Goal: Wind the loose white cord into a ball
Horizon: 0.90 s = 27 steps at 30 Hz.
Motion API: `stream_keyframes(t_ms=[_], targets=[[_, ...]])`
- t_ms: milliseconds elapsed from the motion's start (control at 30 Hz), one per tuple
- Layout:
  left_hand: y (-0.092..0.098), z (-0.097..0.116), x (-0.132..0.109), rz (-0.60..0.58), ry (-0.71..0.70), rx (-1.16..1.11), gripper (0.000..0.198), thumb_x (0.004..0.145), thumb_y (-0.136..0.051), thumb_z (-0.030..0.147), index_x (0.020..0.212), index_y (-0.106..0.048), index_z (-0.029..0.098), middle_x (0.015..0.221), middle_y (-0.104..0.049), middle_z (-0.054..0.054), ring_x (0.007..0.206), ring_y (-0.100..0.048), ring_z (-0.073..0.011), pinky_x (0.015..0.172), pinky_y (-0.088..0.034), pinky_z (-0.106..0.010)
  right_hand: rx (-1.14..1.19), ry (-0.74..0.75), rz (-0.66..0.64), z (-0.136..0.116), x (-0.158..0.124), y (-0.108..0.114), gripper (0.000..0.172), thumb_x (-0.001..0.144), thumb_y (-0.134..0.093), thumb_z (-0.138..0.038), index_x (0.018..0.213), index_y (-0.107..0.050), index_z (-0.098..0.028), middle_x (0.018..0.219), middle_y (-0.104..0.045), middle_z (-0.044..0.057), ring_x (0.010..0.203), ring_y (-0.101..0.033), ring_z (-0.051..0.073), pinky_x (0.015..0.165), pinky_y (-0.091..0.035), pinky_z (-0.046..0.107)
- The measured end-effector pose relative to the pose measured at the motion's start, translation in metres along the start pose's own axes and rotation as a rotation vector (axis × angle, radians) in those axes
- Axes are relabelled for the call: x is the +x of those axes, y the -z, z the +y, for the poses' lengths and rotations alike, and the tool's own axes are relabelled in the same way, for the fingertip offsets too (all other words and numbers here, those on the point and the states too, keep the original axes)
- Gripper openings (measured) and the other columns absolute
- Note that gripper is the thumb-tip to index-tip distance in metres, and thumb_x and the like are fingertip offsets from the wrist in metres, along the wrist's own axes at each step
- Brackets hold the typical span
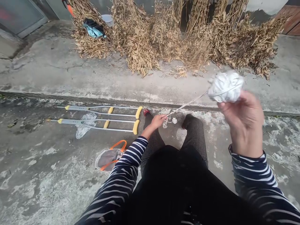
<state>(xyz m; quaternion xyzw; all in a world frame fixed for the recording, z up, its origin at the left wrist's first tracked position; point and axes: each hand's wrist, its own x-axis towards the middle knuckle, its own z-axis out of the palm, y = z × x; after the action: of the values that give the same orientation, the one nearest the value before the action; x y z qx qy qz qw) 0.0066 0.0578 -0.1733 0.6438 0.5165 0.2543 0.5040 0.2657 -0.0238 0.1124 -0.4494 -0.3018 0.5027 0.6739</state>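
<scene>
My right hand [247, 122] is raised at the right, its fingers closed on a bundle of white cord [226, 86] that is slightly blurred. From the bundle a stretch of pale cord [187, 105] slants down to my left hand [157, 121], which pinches it in front of my left leg. Below that hand, a loose tangle of white cord [165, 123] hangs or lies, I cannot tell which. A small white ball [174, 120] shows just right of the tangle, between my feet.
Two crutches [100, 124] with yellow pads lie at the left over a clear plastic bag [82, 131]. An orange-handled bag [109, 159] lies nearer. Ahead runs a concrete step [98, 82], with dried plant bundles [142, 40] along the wall and dark-blue cloth [93, 28] on them.
</scene>
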Motion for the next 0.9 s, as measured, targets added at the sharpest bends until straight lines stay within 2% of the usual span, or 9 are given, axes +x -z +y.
stream_keyframes(t_ms=[100, 233, 267, 400, 500, 567, 667, 800, 900], targets=[[0.008, 0.0, 0.016, -0.007, 0.017, 0.034, 0.019, 0.079, -0.071, 0.032, 0.065, -0.071, 0.019, 0.061, -0.066, 0.001, 0.064, -0.055, -0.0159, 0.067, -0.043, -0.023, 0.027, 0.105, -0.018, -0.033, -0.011, -0.01, 0.036, 0.055, -0.088, -0.009, 0.081, -0.075, -0.03, 0.076, -0.065, 0.0, 0.066, -0.057, 0.011, 0.049, -0.053, 0.014], [0.013, 0.023, 0.037, 0.03, 0.022, 0.053, 0.011, 0.078, -0.074, 0.027, 0.07, -0.073, 0.019, 0.067, -0.071, -0.002, 0.069, -0.061, -0.0188, 0.074, -0.049, -0.026, -0.048, 0.234, -0.068, -0.054, -0.02, -0.023, 0.043, 0.056, -0.085, -0.014, 0.093, -0.078, -0.034, 0.091, -0.07, 0.001, 0.066, -0.054, 0.012, 0.043, -0.048, 0.016], [0.012, 0.033, 0.039, 0.051, 0.019, 0.046, 0.006, 0.079, -0.073, 0.024, 0.077, -0.076, 0.019, 0.075, -0.074, -0.004, 0.076, -0.065, -0.0204, 0.079, -0.05, -0.028, -0.08, 0.229, -0.08, -0.052, -0.019, -0.026, 0.044, 0.057, -0.084, -0.017, 0.097, -0.078, -0.034, 0.093, -0.07, 0.002, 0.065, -0.054, 0.013, 0.042, -0.047, 0.018], [0.001, 0.088, 0.029, 0.126, -0.149, -0.251, 0.024, 0.092, -0.065, 0.024, 0.112, -0.078, 0.02, 0.115, -0.08, -0.01, 0.111, -0.072, -0.0225, 0.102, -0.051, -0.033, -0.175, 0.032, -0.14, -0.018, -0.005, -0.028, 0.036, 0.059, -0.082, -0.023, 0.093, -0.077, -0.031, 0.083, -0.067, 0.003, 0.063, -0.054, 0.014, 0.046, -0.051, 0.023], [-0.011, 0.128, 0.006, 0.064, -0.282, -0.506, 0.026, 0.096, -0.065, 0.032, 0.115, -0.077, 0.019, 0.114, -0.081, -0.009, 0.113, -0.072, -0.0209, 0.107, -0.05, -0.033, -0.167, -0.112, -0.145, 0.016, 0.011, -0.022, 0.028, 0.058, -0.084, -0.026, 0.084, -0.073, -0.025, 0.082, -0.067, 0.002, 0.067, -0.059, 0.014, 0.052, -0.055, 0.025], [-0.019, 0.14, -0.01, -0.001, -0.302, -0.538, 0.025, 0.095, -0.068, 0.038, 0.105, -0.079, 0.017, 0.104, -0.082, -0.008, 0.107, -0.073, -0.0204, 0.104, -0.052, -0.033, -0.133, -0.136, -0.125, 0.033, 0.021, -0.016, 0.025, 0.059, -0.085, -0.027, 0.08, -0.071, -0.024, 0.082, -0.067, 0.001, 0.069, -0.06, 0.014, 0.056, -0.057, 0.026], [-0.029, 0.131, -0.027, -0.054, -0.272, -0.538, 0.028, 0.092, -0.071, 0.043, 0.088, -0.077, 0.017, 0.089, -0.08, -0.006, 0.093, -0.073, -0.0185, 0.097, -0.053, -0.031, -0.129, -0.115, -0.1, 0.043, 0.03, -0.003, 0.024, 0.063, -0.086, -0.029, 0.079, -0.069, -0.024, 0.08, -0.065, 0.0, 0.072, -0.062, 0.014, 0.06, -0.059, 0.027], [-0.036, 0.091, -0.035, -0.033, -0.184, -0.502, 0.026, 0.089, -0.07, 0.042, 0.084, -0.075, 0.017, 0.08, -0.077, -0.004, 0.079, -0.069, -0.0153, 0.085, -0.052, -0.027, -0.131, -0.084, -0.053, 0.036, 0.029, 0.007, 0.025, 0.064, -0.087, -0.028, 0.08, -0.067, -0.024, 0.078, -0.066, -0.001, 0.074, -0.064, 0.014, 0.062, -0.059, 0.026], [-0.035, 0.063, -0.035, -0.013, -0.127, -0.444, 0.025, 0.088, -0.065, 0.039, 0.082, -0.074, 0.017, 0.079, -0.077, -0.005, 0.075, -0.065, -0.0144, 0.078, -0.05, -0.025, -0.06, -0.074, 0.023, 0.019, 0.018, -0.002, 0.024, 0.06, -0.087, -0.02, 0.074, -0.067, -0.022, 0.072, -0.068, -0.002, 0.068, -0.062, 0.011, 0.055, -0.056, 0.021]])
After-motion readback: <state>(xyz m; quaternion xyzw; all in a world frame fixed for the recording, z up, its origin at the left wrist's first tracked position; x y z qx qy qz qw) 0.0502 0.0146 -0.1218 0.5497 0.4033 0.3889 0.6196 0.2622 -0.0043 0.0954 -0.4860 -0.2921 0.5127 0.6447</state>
